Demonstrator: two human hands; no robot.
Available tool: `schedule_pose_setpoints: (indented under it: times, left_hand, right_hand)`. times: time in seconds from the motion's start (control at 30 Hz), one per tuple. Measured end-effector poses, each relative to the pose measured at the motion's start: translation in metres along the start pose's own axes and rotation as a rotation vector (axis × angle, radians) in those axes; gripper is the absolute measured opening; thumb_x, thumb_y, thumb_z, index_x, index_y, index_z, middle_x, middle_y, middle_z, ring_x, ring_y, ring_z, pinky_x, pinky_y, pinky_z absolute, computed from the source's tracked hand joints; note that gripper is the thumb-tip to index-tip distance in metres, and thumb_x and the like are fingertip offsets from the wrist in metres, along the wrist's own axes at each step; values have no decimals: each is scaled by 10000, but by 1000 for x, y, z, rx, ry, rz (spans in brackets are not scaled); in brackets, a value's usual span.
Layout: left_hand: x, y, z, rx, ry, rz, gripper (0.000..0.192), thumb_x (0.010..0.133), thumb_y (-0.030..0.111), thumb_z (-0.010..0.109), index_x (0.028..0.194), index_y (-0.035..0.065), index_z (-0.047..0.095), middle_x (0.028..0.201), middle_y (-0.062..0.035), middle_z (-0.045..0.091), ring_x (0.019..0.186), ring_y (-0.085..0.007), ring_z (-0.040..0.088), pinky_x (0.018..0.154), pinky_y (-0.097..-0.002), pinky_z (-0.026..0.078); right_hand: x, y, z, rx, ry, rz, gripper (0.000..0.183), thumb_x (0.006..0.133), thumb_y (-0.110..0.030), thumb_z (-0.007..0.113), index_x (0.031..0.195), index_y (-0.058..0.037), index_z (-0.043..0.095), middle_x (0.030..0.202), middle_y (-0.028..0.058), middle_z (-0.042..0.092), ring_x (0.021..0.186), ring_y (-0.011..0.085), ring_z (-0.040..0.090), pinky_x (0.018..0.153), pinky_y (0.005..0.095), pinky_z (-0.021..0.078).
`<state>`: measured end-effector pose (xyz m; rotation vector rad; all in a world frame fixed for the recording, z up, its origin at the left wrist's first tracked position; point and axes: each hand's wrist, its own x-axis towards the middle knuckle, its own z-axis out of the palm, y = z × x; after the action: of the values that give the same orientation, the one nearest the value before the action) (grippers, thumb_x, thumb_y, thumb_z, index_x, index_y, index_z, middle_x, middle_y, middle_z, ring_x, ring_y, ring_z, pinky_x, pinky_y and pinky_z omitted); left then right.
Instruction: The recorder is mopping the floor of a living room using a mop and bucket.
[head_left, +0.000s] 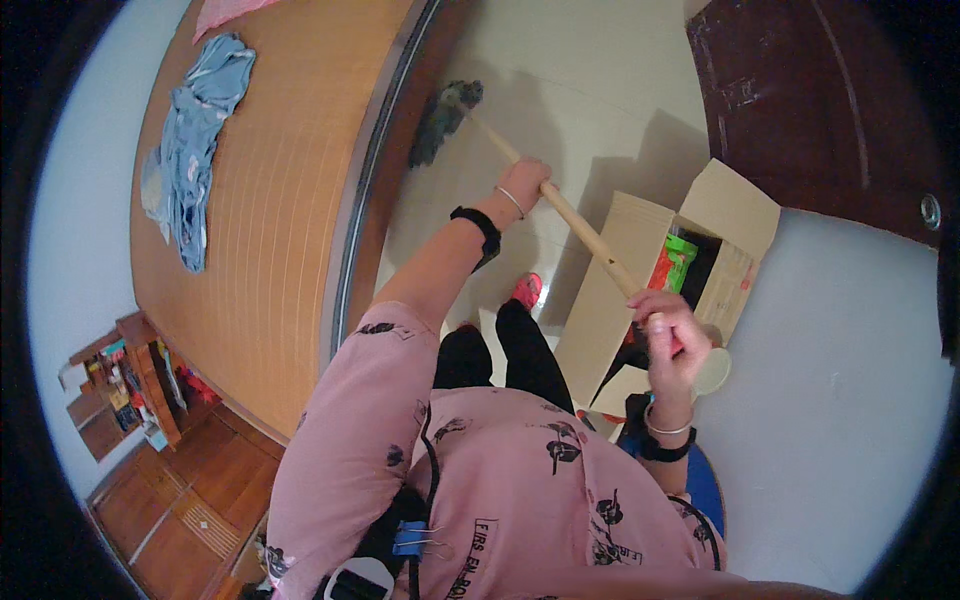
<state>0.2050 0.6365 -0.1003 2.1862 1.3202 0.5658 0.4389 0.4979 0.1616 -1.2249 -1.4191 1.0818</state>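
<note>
A mop with a pale wooden handle slants across the middle of the view. My left hand grips the handle partway down, and my right hand is closed around its upper end. The dark, wet-looking mop head lies on the light tiled floor, close along the base of the bed. The handle passes above an open cardboard box. Both of my wrists carry a light bangle and a black band.
On the left, a bed with a woven mat bears blue patterned clothing. The cardboard box, holding green and red packages, stands against the white wall. A dark door is at upper right. My red shoe rests on the floor.
</note>
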Motion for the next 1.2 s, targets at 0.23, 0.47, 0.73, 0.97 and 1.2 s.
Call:
schedule_pose_setpoints:
  times: [0.23, 0.47, 0.73, 0.97, 1.2]
  left_hand:
    - [43, 16, 6, -153, 59, 57, 237, 673, 163, 726, 694, 60, 513, 720, -127, 543, 762, -354, 518, 665, -419, 450]
    - [43, -10, -13, -235, -11, 122, 229, 725, 188, 710, 709, 37, 538, 750, -129, 552, 826, -324, 508, 722, -402, 448]
    - [55, -77, -62, -268, -280, 298, 184, 712, 159, 714, 688, 44, 572, 746, -138, 577, 820, -331, 525, 725, -398, 444]
    - [53, -167, -89, -373, -439, 185, 186, 694, 219, 702, 708, 66, 599, 793, -127, 608, 826, -323, 549, 773, -415, 438]
    - [14, -100, -70, -3, -598, 559, 249, 750, 314, 642, 678, 77, 615, 762, -133, 625, 804, -333, 579, 788, -422, 439]
  right_hand:
    - [8, 33, 24, -171, 60, -90, 88, 811, 54, 518, 726, 31, 521, 849, 168, 626, 763, 216, 615, 613, 265, 472]
    - [18, 23, 58, -121, 133, -96, 64, 752, 82, 526, 705, 41, 536, 783, 158, 608, 737, 254, 634, 629, 293, 499]
    - [29, 20, 146, -121, 347, -125, 67, 779, 65, 526, 719, 39, 537, 755, 159, 612, 705, 275, 630, 638, 324, 510]
    - [35, 6, 249, -168, 400, 74, 123, 830, 17, 511, 711, 36, 534, 762, 156, 592, 752, 263, 622, 659, 320, 494]
    - [-33, -29, 237, -33, 756, 255, 215, 902, -86, 490, 718, 13, 542, 793, 140, 617, 700, 191, 580, 591, 281, 455]
